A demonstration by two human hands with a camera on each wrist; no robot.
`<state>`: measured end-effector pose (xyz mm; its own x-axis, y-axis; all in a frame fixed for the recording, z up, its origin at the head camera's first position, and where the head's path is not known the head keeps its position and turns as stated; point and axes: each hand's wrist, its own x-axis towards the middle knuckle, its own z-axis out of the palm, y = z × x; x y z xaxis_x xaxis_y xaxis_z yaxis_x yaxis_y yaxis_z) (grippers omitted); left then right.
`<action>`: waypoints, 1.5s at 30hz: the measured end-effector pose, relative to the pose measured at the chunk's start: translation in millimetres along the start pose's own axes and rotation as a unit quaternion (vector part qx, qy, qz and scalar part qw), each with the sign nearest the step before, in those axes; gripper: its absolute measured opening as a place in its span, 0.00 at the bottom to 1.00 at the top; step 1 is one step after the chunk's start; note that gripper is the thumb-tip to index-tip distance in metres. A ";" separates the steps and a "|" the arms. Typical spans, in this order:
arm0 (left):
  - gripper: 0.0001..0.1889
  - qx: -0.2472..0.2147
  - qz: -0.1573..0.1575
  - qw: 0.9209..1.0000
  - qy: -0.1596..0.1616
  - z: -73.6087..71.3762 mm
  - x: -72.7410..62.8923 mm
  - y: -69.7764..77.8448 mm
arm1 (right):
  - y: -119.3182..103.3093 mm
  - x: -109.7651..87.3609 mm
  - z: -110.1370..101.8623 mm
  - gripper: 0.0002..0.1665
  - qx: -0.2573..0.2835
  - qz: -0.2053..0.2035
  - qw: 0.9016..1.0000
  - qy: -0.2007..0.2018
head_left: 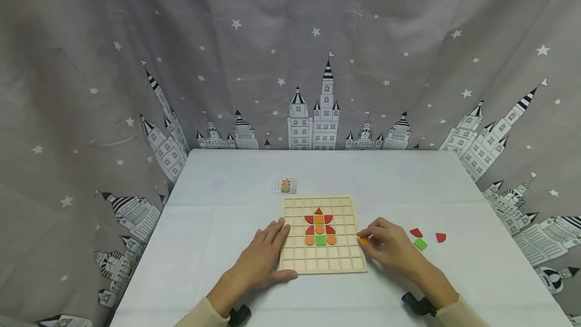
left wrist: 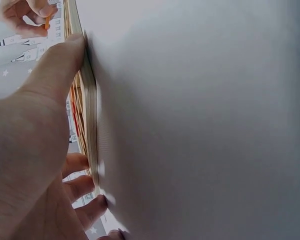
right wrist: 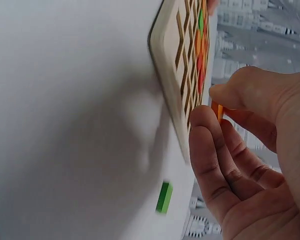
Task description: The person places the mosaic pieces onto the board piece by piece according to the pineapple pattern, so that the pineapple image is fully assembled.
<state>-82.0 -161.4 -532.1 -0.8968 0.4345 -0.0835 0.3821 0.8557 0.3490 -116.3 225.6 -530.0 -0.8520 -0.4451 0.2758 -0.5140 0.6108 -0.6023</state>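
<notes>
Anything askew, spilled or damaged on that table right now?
Nothing looks spilled or damaged, and the tiles on the board look neatly set. The only untidy spot is to its right: two red pieces and a green square lie scattered at odd angles near the right hand, which pinches an orange piece.

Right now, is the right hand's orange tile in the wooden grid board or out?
Out: the right hand pinches the orange tile near the right edge of the wooden grid board, in none of its squares.

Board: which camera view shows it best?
The head view, since the board shows almost whole, grid up. Left wrist: nearly edge-on, partly behind the left hand. Right wrist: a slanted part, cut off at the top.
</notes>
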 end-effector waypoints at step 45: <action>0.64 0.009 -0.007 1.000 -0.001 3.7 0.3 -1.2 | -42.5 38.0 64.4 0.05 -0.021 -0.157 0.986 -0.052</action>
<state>-81.9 -161.2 -536.0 -0.9015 0.4231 -0.0911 0.3735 0.8668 0.3303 -120.4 140.5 -542.1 -0.6374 -0.6791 0.3642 -0.7558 0.4589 -0.4670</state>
